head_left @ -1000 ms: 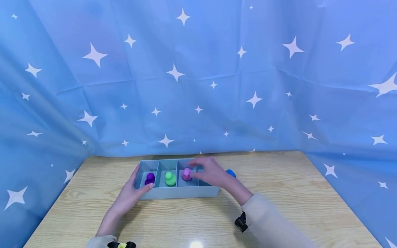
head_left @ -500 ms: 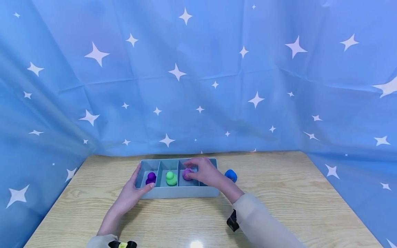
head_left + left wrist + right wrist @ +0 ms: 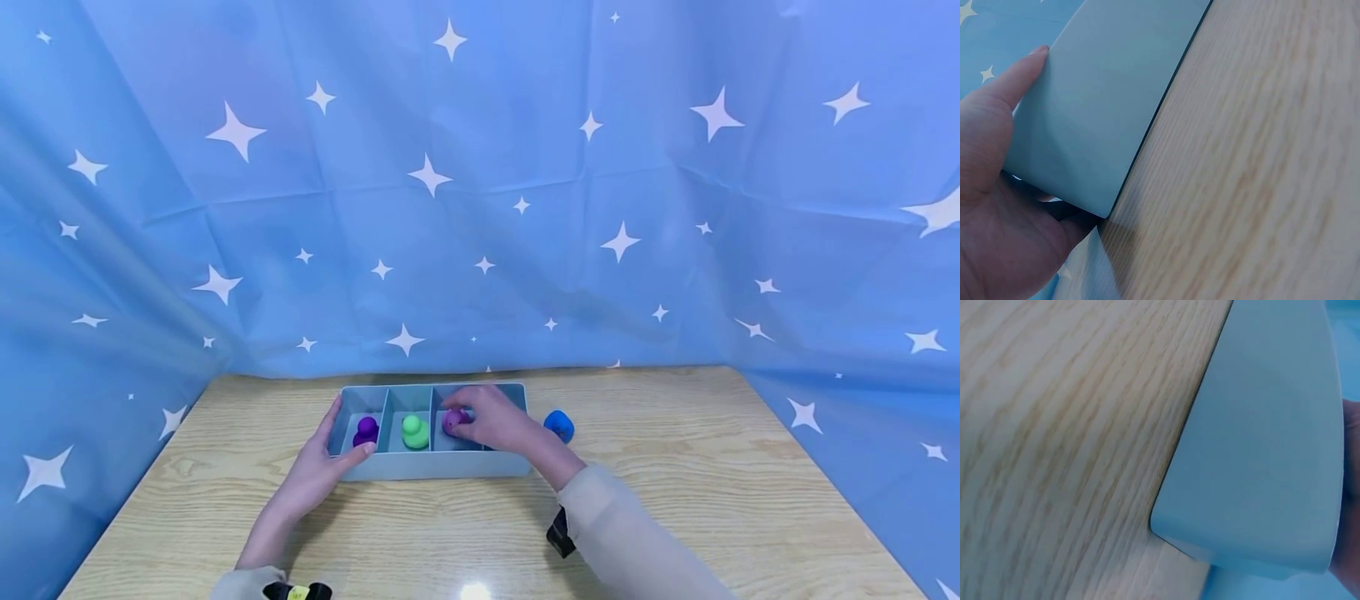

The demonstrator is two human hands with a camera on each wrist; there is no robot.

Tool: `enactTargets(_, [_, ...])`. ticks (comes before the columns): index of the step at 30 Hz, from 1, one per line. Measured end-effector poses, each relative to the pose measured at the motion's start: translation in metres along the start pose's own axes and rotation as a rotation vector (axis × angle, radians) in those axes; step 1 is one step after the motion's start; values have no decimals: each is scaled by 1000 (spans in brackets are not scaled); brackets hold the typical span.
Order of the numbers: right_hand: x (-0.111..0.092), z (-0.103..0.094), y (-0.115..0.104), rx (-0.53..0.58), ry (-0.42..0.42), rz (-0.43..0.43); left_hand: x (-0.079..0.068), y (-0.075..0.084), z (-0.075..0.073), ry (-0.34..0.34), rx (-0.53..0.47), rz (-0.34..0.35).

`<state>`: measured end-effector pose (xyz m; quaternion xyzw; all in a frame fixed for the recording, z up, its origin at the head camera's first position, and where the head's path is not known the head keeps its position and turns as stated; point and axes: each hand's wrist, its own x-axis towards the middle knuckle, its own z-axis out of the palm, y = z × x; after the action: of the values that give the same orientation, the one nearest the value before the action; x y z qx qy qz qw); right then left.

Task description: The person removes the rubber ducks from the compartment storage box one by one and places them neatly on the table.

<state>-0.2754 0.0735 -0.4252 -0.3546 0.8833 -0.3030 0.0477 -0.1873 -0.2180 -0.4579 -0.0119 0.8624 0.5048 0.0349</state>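
Note:
A light blue-grey divided box (image 3: 435, 465) sits on the table, its long side facing me. My left hand (image 3: 311, 475) grips its left end, thumb over the front rim and fingers along the end wall. In the left wrist view the left hand (image 3: 1004, 175) wraps the box's corner (image 3: 1097, 112). My right hand (image 3: 491, 421) reaches into the third compartment and pinches a pinkish-purple toy duck (image 3: 451, 422) there. A dark purple toy duck (image 3: 366, 431) occupies the leftmost compartment, a green toy duck (image 3: 414, 432) the second. My right hand and wrist partly cover the rightmost compartment.
Just right of the box, a small blue toy (image 3: 558, 426) lies on the wooden table (image 3: 675, 467). Behind the table hangs a blue curtain (image 3: 480, 208) with white stars, which also runs along both sides.
My right hand has moved slightly left, its thumb and fingers closing in on the pinkish-purple duck, which has turned. The blue toy has come out from behind the right wrist. The left hand keeps its grip.

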Motion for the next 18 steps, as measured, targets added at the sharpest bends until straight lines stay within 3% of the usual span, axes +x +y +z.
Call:
enactTargets(9, [1, 3, -2, -92, 8, -6, 0, 0, 1, -1, 4, -5])
enactTargets(18, [2, 7, -2, -83, 27, -8, 1, -2, 1, 2, 9, -9])
